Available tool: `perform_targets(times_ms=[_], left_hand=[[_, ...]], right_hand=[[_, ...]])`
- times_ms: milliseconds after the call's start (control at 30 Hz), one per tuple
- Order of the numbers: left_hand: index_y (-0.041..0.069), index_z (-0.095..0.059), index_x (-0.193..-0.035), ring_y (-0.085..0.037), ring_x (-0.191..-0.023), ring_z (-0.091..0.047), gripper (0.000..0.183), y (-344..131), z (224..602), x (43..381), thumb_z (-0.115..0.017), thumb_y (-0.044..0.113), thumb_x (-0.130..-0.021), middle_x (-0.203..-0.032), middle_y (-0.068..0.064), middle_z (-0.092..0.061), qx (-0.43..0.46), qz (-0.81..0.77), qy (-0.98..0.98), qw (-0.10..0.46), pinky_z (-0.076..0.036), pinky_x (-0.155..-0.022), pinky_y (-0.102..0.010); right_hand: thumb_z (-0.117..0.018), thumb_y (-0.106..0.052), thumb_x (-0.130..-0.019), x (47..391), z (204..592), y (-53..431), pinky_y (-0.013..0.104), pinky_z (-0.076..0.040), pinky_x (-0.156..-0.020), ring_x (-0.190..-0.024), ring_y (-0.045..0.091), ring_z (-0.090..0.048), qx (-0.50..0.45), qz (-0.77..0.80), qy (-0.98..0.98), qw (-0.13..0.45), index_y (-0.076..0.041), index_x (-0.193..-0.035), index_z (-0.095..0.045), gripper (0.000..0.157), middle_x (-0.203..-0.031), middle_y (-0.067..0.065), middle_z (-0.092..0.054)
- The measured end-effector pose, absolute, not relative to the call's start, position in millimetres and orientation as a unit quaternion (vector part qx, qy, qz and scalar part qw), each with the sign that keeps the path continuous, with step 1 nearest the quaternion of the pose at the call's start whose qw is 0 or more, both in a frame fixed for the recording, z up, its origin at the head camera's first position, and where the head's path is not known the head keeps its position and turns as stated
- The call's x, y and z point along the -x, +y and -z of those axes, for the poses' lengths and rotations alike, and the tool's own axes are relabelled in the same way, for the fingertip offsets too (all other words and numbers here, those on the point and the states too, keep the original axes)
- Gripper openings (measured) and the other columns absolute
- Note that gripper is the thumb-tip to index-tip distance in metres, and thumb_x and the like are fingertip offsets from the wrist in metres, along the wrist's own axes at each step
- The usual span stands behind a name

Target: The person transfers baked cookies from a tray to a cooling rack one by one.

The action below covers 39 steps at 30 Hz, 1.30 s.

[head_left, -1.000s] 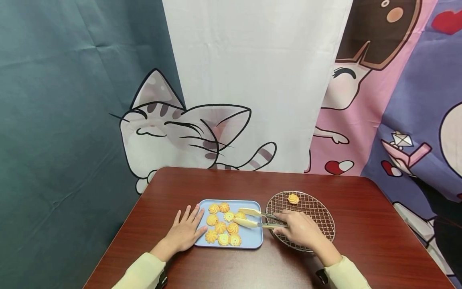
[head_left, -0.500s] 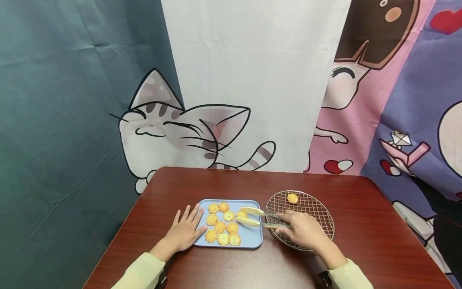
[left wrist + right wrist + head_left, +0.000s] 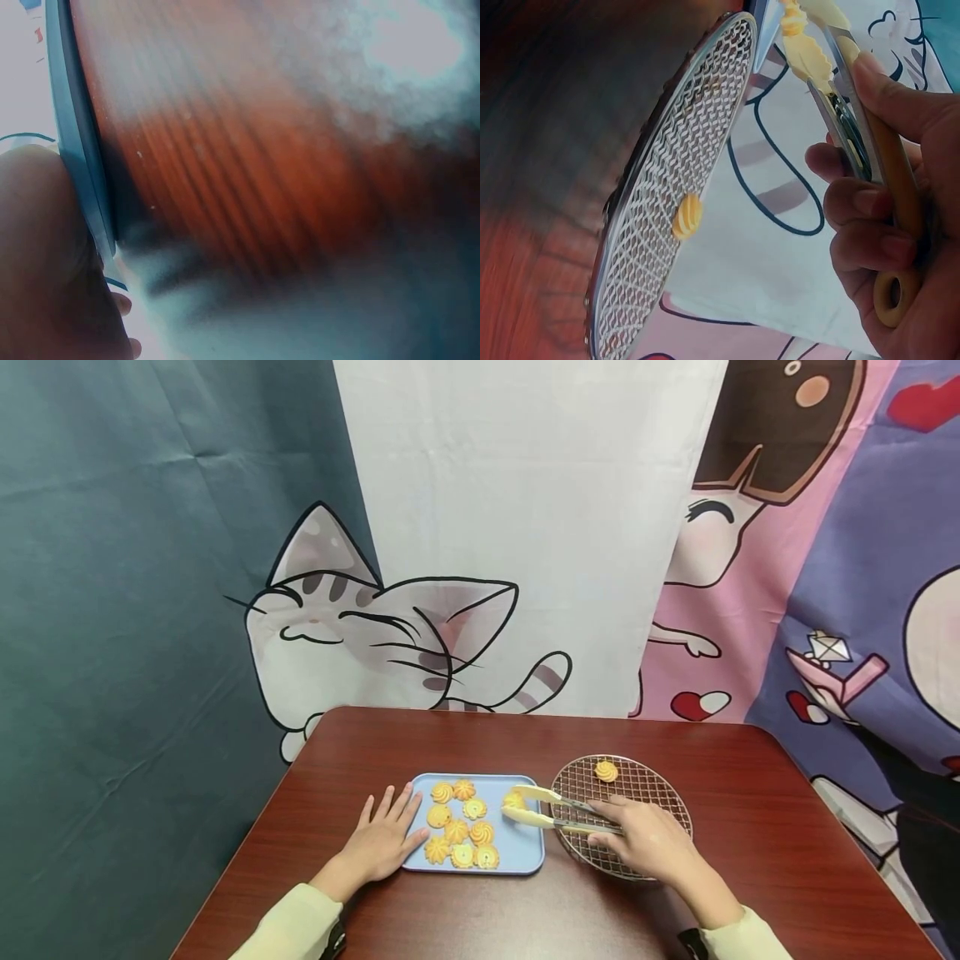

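My right hand (image 3: 651, 839) grips a pair of tongs (image 3: 566, 802) with cream tips and metal arms, its fingers curled round the handles in the right wrist view. Between the tips sits a swirled yellow cookie (image 3: 514, 800), over the right part of a blue tray (image 3: 517, 858). Several other cookies (image 3: 457, 832) lie on the tray's left and middle. My left hand (image 3: 381, 841) rests with fingers spread at the tray's left edge, thumb touching the rim. Under the right hand is a round wire rack (image 3: 660, 789) bearing one cookie (image 3: 606, 771) near its back.
The brown wooden table (image 3: 480, 918) carries the tray and rack side by side. Behind its far edge hangs a printed cloth (image 3: 540, 527) with a cartoon cat. In the left wrist view, mostly blurred table surface (image 3: 247, 172) shows.
My right hand has moved right, drawing the tongs and the cookie between their tips toward the tray's right side. The left hand stays in place.
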<state>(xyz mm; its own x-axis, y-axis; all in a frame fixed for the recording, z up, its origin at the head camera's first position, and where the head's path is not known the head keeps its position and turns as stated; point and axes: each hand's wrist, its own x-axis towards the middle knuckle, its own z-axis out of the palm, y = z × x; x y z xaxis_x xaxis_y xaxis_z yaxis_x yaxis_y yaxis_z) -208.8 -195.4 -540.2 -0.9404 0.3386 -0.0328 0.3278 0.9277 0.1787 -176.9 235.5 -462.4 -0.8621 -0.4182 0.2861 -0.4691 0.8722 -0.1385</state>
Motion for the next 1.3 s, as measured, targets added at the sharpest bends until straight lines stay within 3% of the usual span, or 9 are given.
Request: perform_targets(times_ms=[133,333,633,867,1100,1300], left_hand=[[0.012,-0.029,-0.161,-0.041,-0.155,-0.012,0.071,-195,540,208,-0.037,0.056,-0.106,-0.169,-0.009,-0.018,-0.17,-0.087,0.981,0.03,-0.007,-0.119,-0.065],[0.011,-0.029,-0.161,-0.041,-0.154,-0.013,0.07,-195,540,208,-0.038,0.055,-0.106,-0.169,-0.01,-0.019,-0.172,-0.087,0.981,0.027,-0.007,-0.119,-0.065],[0.012,-0.029,-0.161,-0.041,-0.154,-0.013,0.07,-195,539,208,-0.038,0.055,-0.106,-0.169,-0.01,-0.019,-0.174,-0.087,0.981,0.025,-0.008,-0.119,-0.065],[0.01,-0.029,-0.161,-0.042,-0.154,-0.014,0.07,-196,539,207,-0.039,0.053,-0.106,-0.168,-0.011,-0.02,-0.175,-0.094,0.98,0.024,-0.008,-0.119,-0.066],[0.008,-0.033,-0.159,-0.044,-0.153,-0.016,0.07,-196,539,207,-0.041,0.053,-0.106,-0.167,-0.014,-0.023,-0.179,-0.105,0.978,0.012,-0.008,-0.118,-0.067],[0.008,-0.032,-0.159,-0.044,-0.153,-0.015,0.071,-196,539,207,-0.04,0.054,-0.106,-0.167,-0.013,-0.023,-0.178,-0.105,0.978,0.018,-0.008,-0.118,-0.067]], right_hand=[[-0.083,-0.042,-0.081,174,461,240,0.032,-0.049,-0.056,-0.067,0.009,-0.058,-0.231,-0.098,-0.96,0.126,-0.017,-0.122,-0.075,0.05,-0.1,-0.003,-0.071],[-0.084,-0.04,-0.081,170,461,247,0.041,-0.055,-0.062,-0.082,0.024,-0.071,-0.235,-0.096,-0.957,0.14,-0.015,-0.121,-0.075,0.048,-0.108,0.003,-0.074],[-0.084,-0.041,-0.081,161,457,260,0.046,-0.057,-0.069,-0.091,0.029,-0.073,-0.218,-0.095,-0.96,0.148,-0.014,-0.122,-0.075,0.05,-0.11,0.006,-0.074],[-0.084,-0.042,-0.08,154,454,272,0.043,-0.054,-0.059,-0.081,0.028,-0.072,-0.205,-0.099,-0.962,0.148,-0.015,-0.12,-0.076,0.05,-0.107,0.005,-0.074],[-0.084,-0.041,-0.08,149,454,284,0.051,-0.056,-0.066,-0.092,0.035,-0.073,-0.181,-0.102,-0.969,0.133,-0.013,-0.121,-0.075,0.05,-0.115,0.013,-0.073],[-0.084,-0.041,-0.08,145,455,294,0.051,-0.055,-0.064,-0.089,0.035,-0.073,-0.167,-0.109,-0.971,0.132,-0.015,-0.121,-0.075,0.05,-0.114,0.012,-0.073]])
